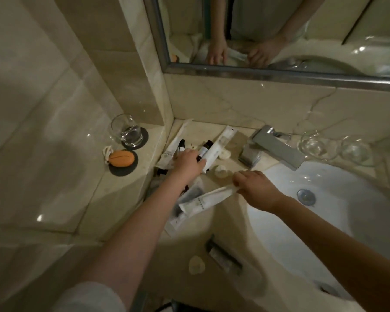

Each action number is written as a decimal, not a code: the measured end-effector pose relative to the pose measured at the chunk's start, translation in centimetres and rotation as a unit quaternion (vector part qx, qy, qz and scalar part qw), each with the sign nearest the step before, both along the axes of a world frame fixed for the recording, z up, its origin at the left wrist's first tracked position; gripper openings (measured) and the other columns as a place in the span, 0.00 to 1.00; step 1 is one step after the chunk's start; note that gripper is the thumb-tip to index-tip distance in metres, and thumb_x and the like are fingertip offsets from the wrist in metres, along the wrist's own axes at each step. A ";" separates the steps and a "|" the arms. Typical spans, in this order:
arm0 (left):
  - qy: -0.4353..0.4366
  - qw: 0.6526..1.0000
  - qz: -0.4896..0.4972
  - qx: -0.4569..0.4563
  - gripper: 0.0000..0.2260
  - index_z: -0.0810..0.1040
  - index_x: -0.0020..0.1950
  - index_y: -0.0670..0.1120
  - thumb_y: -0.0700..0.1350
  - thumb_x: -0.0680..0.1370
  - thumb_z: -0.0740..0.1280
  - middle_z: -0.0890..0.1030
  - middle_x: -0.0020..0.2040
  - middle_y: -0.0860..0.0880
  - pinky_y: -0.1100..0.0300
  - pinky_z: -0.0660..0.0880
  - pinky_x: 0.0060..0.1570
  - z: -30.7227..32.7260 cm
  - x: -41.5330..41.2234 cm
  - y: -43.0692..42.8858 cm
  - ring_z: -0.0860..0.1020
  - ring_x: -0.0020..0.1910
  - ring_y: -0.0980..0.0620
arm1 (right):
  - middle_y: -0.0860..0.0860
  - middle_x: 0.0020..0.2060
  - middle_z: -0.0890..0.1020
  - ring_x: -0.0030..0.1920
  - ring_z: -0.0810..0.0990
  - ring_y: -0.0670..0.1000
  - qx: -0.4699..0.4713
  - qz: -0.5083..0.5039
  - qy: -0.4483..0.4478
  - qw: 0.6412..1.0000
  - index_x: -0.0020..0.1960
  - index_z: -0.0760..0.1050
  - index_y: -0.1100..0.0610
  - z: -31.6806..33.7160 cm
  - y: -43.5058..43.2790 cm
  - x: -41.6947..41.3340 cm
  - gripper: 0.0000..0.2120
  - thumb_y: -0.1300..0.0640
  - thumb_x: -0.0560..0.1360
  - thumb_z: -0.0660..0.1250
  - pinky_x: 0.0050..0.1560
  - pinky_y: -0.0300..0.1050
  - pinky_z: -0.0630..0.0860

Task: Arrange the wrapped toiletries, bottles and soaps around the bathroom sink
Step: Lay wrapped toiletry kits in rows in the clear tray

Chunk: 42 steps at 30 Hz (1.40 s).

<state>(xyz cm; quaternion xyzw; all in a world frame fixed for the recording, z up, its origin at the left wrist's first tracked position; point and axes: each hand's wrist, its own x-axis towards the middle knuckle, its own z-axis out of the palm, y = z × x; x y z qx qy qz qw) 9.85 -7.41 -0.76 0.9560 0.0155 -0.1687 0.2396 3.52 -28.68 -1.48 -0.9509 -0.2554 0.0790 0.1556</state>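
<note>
My left hand (188, 164) rests palm down on a pile of white wrapped toiletries (218, 147) and small dark bottles (205, 149) in the counter's back left corner; whether it grips one I cannot tell. My right hand (256, 189) pinches the end of a long white wrapped packet (203, 200) that lies slanted on the counter left of the white sink (324, 212). More wrapped packets (178, 217) lie beneath it. Small round pale soaps (221, 171) sit near the faucet, and another pale soap (196, 264) lies at the front edge beside a dark tube (224, 257).
A chrome faucet (277, 149) juts over the basin. Clear glass dishes (333, 147) stand behind the sink at right. On the raised left ledge, a drinking glass (126, 134) and an orange soap on a rope (121, 158) sit on dark coasters. A mirror (279, 30) hangs above.
</note>
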 end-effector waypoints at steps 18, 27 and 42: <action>-0.013 0.998 0.031 0.061 0.14 0.67 0.60 0.40 0.45 0.78 0.59 0.77 0.51 0.42 0.55 0.72 0.36 0.2 1.3 -4.5 0.74 0.41 0.45 | 0.55 0.49 0.81 0.45 0.80 0.59 0.128 -0.211 0.038 0.968 0.57 0.76 0.57 -0.3 -6.1 -2.5 0.17 0.65 0.69 0.66 0.46 0.49 0.75; -0.137 0.979 0.107 -0.109 0.09 0.71 0.53 0.45 0.47 0.77 0.63 0.75 0.41 0.48 0.55 0.74 0.36 3.7 -6.8 -4.6 0.76 0.39 0.49 | 0.48 0.42 0.78 0.43 0.77 0.50 0.221 -0.268 0.040 0.937 0.49 0.76 0.56 1.1 -7.7 -6.6 0.17 0.43 0.73 0.65 0.44 0.46 0.73; 0.012 0.956 -0.162 -0.243 0.10 0.70 0.43 0.42 0.48 0.76 0.65 0.72 0.38 0.45 0.56 0.72 0.37 3.4 -14.7 -29.0 0.72 0.38 0.46 | 0.48 0.33 0.78 0.37 0.76 0.50 0.259 -0.519 0.026 0.814 0.38 0.72 0.51 2.0 -27.2 -22.5 0.11 0.50 0.68 0.74 0.37 0.42 0.68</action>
